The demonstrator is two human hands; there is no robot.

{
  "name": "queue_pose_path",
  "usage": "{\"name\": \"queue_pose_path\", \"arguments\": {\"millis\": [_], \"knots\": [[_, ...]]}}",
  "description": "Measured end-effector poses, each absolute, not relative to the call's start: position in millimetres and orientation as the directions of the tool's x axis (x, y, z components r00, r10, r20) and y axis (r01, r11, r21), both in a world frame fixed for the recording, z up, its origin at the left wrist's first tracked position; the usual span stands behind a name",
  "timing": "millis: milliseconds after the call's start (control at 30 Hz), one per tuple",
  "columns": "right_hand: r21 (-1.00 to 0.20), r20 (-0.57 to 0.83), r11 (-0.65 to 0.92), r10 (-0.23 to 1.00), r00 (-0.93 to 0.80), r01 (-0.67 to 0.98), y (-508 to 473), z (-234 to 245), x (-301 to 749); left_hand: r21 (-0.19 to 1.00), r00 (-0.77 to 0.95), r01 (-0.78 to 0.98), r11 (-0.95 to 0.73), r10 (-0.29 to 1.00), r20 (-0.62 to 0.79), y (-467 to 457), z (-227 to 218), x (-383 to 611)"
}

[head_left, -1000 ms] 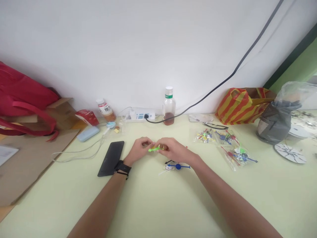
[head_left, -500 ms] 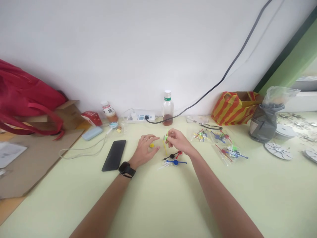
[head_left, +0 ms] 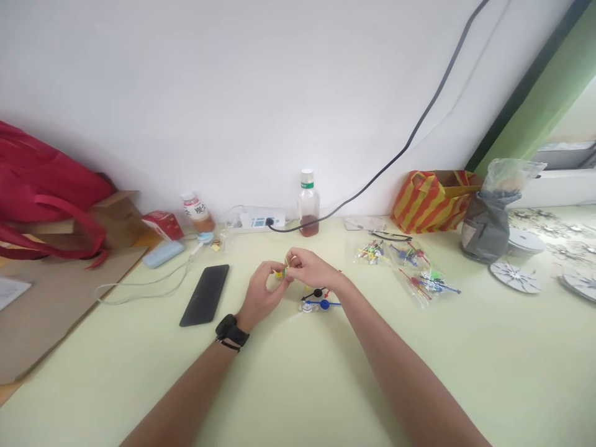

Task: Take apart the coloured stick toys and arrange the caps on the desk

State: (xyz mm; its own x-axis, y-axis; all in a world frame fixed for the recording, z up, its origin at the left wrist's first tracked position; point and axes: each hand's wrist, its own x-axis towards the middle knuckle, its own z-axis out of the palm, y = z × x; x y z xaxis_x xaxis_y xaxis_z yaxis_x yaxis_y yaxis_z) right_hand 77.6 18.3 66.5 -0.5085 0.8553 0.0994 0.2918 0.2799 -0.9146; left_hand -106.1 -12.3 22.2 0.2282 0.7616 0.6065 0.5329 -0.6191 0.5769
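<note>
In the head view my left hand (head_left: 261, 290) and my right hand (head_left: 311, 268) meet above the table, fingertips together. Both pinch a small green plastic arrow piece (head_left: 286, 270), largely covered by the fingers. A yellow round piece (head_left: 278, 274) shows just behind my left fingertips. Below my right hand lie a black arrow spinner (head_left: 318, 293), a blue arrow spinner (head_left: 325, 304) and a clear-white round piece (head_left: 306, 306). A red arrow there is partly hidden by my right wrist, and a bit of yellow shows beside it.
Plastic bags of coloured arrow spinners (head_left: 433, 282) lie to the right, near slotted white discs (head_left: 514, 277). A black phone (head_left: 205, 295) rests left of my left hand. At the wall stand a bottle (head_left: 308, 208) and a power strip (head_left: 258, 220). A black cable (head_left: 372, 184) hangs across.
My right hand has moved left with the green arrow piece to my left hand. My left fingers, spread before, have closed on the piece. The view has shifted slightly.
</note>
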Motion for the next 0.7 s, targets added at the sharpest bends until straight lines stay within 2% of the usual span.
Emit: {"name": "queue_pose_path", "arguments": {"millis": [67,167,267,533,700], "knots": [[-0.834,0.100,0.328,0.881,-0.463,0.444,17.3,66.6,79.6,0.602,0.241,0.510,-0.614,0.774,0.585,-16.8,23.2,-100.6],[-0.638,0.078,0.357,0.911,-0.404,0.682,19.8,65.6,87.5,0.608,0.254,0.524,-0.596,0.791,0.557,-20.8,23.4,-96.0],[-0.528,0.029,0.345,0.920,-0.390,0.776,27.2,62.4,104.4,0.580,0.275,0.569,-0.582,0.800,0.533,-19.7,21.2,-96.3],[-0.502,-0.053,0.308,0.922,-0.384,0.808,40.8,63.1,136.4,0.550,0.302,0.582,-0.599,0.787,0.538,-11.6,15.1,-98.6],[-0.582,-0.155,0.357,0.833,-0.532,0.730,35.6,78.8,145.9,0.418,0.339,0.695,-0.585,0.779,0.527,-5.9,14.8,-99.7]]}}
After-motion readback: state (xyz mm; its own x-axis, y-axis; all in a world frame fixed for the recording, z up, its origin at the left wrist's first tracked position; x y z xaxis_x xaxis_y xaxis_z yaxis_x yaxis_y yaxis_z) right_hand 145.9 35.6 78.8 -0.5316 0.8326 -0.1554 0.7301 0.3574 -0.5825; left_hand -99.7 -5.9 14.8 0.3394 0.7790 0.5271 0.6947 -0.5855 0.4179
